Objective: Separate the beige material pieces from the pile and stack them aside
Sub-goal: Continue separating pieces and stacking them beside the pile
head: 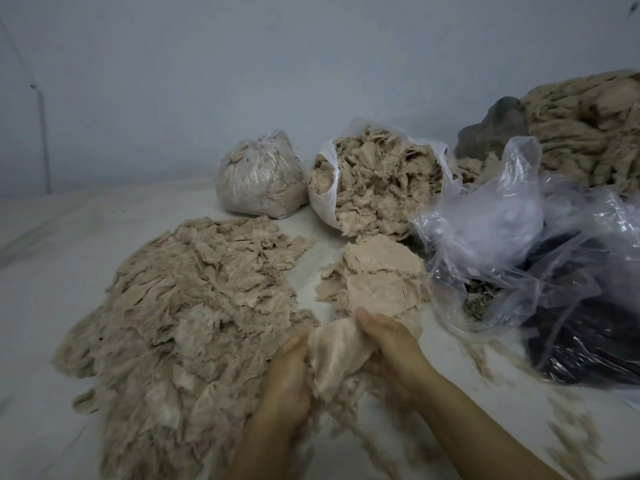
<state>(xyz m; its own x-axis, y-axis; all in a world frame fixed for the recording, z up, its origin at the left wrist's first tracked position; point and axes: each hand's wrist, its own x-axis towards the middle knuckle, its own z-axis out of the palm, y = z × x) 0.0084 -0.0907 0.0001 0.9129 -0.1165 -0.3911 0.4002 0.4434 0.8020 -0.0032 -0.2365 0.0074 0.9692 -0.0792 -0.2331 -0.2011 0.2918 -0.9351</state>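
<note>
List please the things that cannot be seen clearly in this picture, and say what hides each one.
- Dark contents of the clear plastic bag, head view: crumpled film and glare veil them.
- Large beige heap at far right: cut off by the frame edge.
- Tied bag: cloudy plastic blurs its contents.
- Fingers of the left hand and right hand: partly buried in the held beige piece.

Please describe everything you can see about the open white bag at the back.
The open white bag is thin plastic, lying tilted with its wide mouth toward the camera. It is full of ragged beige pieces, some spilling onto the white surface. A tied clear bag stands at its left; crumpled clear plastic lies at its right.
</note>
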